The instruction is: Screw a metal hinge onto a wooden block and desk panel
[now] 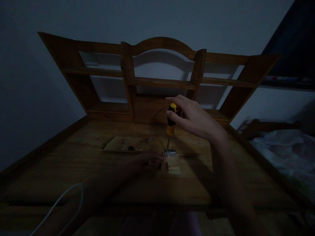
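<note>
My right hand (190,114) is closed round the yellow-and-black handle of a screwdriver (170,130). The screwdriver stands nearly upright, its tip down at a small shiny metal hinge (171,152). Low on the desk, my left hand (154,160) lies in shadow with its fingers bent. Its fingertips press at the left end of the hinge and against a small pale wooden piece (173,165) below it. Whether a screw sits under the tip is too small and dark to tell.
A long rough wooden board (126,143) lies behind my left hand on the wooden desk (81,164). A wooden shelf unit (162,82) rises at the back against the wall. A white cable (61,196) loops by my left forearm. Pale crumpled fabric (283,157) lies beyond the right edge.
</note>
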The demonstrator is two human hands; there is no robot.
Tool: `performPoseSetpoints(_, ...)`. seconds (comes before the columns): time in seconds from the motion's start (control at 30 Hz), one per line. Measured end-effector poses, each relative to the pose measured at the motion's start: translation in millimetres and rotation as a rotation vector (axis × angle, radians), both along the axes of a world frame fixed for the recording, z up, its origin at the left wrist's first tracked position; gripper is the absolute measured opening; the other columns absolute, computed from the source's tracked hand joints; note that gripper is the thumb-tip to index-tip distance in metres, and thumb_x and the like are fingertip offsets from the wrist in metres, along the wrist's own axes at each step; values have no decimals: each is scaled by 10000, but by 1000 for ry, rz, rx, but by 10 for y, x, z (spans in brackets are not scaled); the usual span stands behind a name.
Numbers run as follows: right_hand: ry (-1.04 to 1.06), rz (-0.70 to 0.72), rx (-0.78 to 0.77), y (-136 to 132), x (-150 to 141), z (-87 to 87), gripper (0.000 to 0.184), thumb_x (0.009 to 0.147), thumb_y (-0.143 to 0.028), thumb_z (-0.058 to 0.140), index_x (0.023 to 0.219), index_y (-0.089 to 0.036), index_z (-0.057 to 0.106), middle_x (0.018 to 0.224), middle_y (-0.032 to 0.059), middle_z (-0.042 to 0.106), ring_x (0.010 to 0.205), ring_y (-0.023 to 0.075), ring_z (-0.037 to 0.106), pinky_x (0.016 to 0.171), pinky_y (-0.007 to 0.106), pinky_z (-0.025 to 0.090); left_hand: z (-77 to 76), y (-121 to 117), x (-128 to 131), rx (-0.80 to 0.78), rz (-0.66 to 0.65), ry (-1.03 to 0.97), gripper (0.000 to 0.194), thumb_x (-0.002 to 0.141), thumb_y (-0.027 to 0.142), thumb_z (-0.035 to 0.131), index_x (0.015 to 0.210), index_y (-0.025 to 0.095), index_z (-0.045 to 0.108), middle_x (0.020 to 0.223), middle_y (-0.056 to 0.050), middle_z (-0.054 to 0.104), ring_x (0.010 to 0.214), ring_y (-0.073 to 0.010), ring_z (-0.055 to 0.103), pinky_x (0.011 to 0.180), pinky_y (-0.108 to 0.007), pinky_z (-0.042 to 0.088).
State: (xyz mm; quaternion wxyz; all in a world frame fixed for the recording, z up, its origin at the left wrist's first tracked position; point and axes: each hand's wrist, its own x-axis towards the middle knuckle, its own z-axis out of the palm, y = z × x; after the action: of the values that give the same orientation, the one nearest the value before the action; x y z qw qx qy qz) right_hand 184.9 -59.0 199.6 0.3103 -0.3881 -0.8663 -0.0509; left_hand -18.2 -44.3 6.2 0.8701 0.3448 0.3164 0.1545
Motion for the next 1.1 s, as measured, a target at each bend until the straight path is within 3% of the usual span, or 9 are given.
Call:
performPoseSetpoints(0.13, -7, 31, -6, -2, -3, -7, 446, 927, -322, 527, 1350, -186, 564, 1218, 87, 667, 1062, 248, 627, 918, 363, 439, -1, -4, 4, 10, 6, 21, 126, 879, 149, 599, 776, 139, 528, 480, 104, 281, 406, -28, 136, 373, -164, 66)
performPoseSetpoints(0.3, 2, 13, -9, 2, -58, -21, 357, 966, -456, 508, 1185, -199, 626, 1044, 74, 697, 960, 234, 641, 857, 333, 438, -60, 34, -14, 10, -42, -41, 185, 837, 196, 682, 772, 160, 512, 487, 107, 292, 405, -37, 148, 354, -161, 96)
performPoseSetpoints(0.4, 7, -9, -9, 11, -63, -19, 385, 978, -482, 480, 1202, -202, 621, 1102, 89, 682, 1011, 249, 629, 893, 356, 440, -33, 25, -17, 10, -45, -18, 202, 831, 205, 694, 765, 161, 508, 500, 103, 295, 406, -34, 162, 358, -159, 102)
performPoseSetpoints(0.57, 4, 19, -11, 5, -22, -1, 395, 977, -354, 460, 1315, -196, 588, 1221, 89, 659, 1075, 249, 617, 928, 369, 436, 36, -14, -4, 41, -3, 26, 243, 772, 224, 753, 756, 160, 519, 507, 107, 282, 396, -26, 171, 367, -166, 82)
performPoseSetpoints(0.87, 2, -4, 6, -9, -81, -16, 379, 976, -494, 488, 1152, -200, 650, 1035, 73, 711, 927, 228, 644, 834, 329, 442, 0, 6, 4, 28, -9, 10, 166, 873, 156, 603, 741, 150, 502, 497, 100, 276, 410, -29, 150, 383, -168, 83)
performPoseSetpoints(1.1, 1, 11, 27, -4, -48, -16, 467, 928, -328, 539, 1379, -206, 554, 1252, 96, 659, 1087, 267, 628, 947, 403, 453, -21, 12, 3, 12, -17, 4, 233, 882, 170, 603, 704, 168, 453, 504, 101, 251, 404, -27, 144, 379, -177, 75)
